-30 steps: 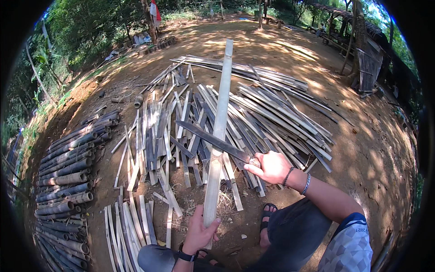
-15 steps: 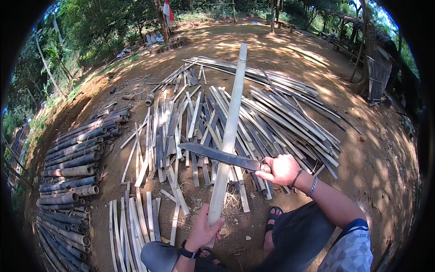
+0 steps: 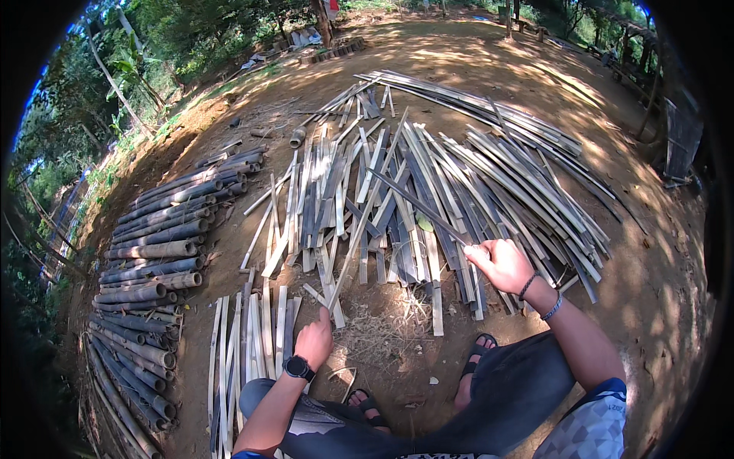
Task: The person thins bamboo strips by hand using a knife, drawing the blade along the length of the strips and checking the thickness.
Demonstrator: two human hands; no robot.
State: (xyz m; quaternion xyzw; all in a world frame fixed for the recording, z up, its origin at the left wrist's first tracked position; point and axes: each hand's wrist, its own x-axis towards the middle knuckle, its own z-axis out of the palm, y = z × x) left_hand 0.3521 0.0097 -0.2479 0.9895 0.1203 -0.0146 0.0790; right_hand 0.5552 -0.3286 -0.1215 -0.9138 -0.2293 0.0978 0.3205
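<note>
My left hand (image 3: 312,341), with a dark watch on its wrist, is closed at the lower end of a long bamboo strip (image 3: 369,206). The strip slants up and away to the right over the pile and shows only its narrow edge. In my right hand (image 3: 501,265) is a machete, its handle wrapped by my fingers. The machete's dark blade (image 3: 419,204) points up and left, seen nearly edge-on, and its tip end overlaps the strip in the view. Whether blade and strip touch I cannot tell.
A broad heap of split bamboo strips (image 3: 527,199) lies ahead on brown soil. Dark whole bamboo poles (image 3: 153,251) are stacked at the left. More strips (image 3: 264,329) lie beside my left leg. Shavings (image 3: 390,317) litter the ground near my sandalled feet (image 3: 475,356).
The bamboo strip has turned from its broad face to its edge, and my left hand has moved left and up. The machete has tilted edge-on, with its tip raised. The view has shifted.
</note>
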